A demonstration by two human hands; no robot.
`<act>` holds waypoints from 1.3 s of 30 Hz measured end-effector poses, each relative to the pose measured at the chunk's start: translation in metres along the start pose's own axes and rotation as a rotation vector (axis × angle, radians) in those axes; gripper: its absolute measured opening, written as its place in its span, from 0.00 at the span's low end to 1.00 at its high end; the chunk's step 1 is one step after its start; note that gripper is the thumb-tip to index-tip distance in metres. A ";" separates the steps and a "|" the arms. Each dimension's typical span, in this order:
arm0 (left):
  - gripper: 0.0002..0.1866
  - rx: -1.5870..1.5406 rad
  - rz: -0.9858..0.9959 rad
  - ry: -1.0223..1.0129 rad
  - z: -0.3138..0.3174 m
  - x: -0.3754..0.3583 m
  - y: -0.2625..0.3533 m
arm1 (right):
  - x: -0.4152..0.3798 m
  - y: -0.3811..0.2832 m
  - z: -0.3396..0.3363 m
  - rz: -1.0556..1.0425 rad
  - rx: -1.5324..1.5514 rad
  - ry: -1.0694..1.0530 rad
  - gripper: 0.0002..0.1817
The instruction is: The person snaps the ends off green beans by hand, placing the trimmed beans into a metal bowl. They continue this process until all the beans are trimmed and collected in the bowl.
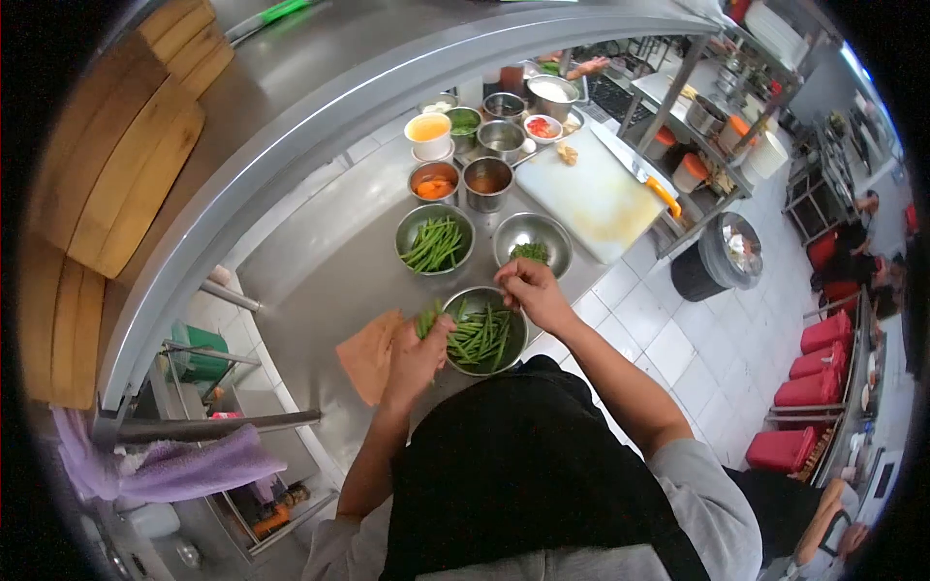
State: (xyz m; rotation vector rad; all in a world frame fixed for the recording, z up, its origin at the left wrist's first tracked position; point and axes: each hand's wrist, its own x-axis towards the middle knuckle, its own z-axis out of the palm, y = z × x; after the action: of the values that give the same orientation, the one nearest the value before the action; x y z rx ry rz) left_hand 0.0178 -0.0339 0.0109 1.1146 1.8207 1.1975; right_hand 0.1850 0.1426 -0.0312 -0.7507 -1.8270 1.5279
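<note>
My left hand (418, 353) is closed around a few green beans (427, 318) at the left rim of the nearest metal bowl (524, 339). More green beans (480, 337) lie in that bowl. My right hand (535, 293) is pinched shut over the bowl's upper right edge; anything between its fingertips is too small to make out. Just beyond it, a second metal bowl (555, 232) holds small green bits (530, 252). A third metal bowl (403, 235), farther left, contains long green beans (436, 244). Beside my left hand lies a tan cloth or paper (366, 358).
A white cutting board (581, 208) carries a knife with an orange handle (665, 197). Metal containers (487, 184) and a white tub (429, 136) crowd the table's far end. An overhead shelf edge (291, 107) curves across the left. A lined bin (712, 266) stands right; other people are beyond.
</note>
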 end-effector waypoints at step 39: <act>0.11 -1.145 -0.340 0.176 -0.019 -0.012 -0.082 | -0.003 0.050 0.079 -0.209 -0.576 -0.338 0.12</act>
State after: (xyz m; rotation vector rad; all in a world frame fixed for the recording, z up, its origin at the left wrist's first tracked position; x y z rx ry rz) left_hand -0.0173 -0.0686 -0.0580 0.0477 1.0157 1.7609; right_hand 0.1271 0.0987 -0.0904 -0.5433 -2.5615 1.0390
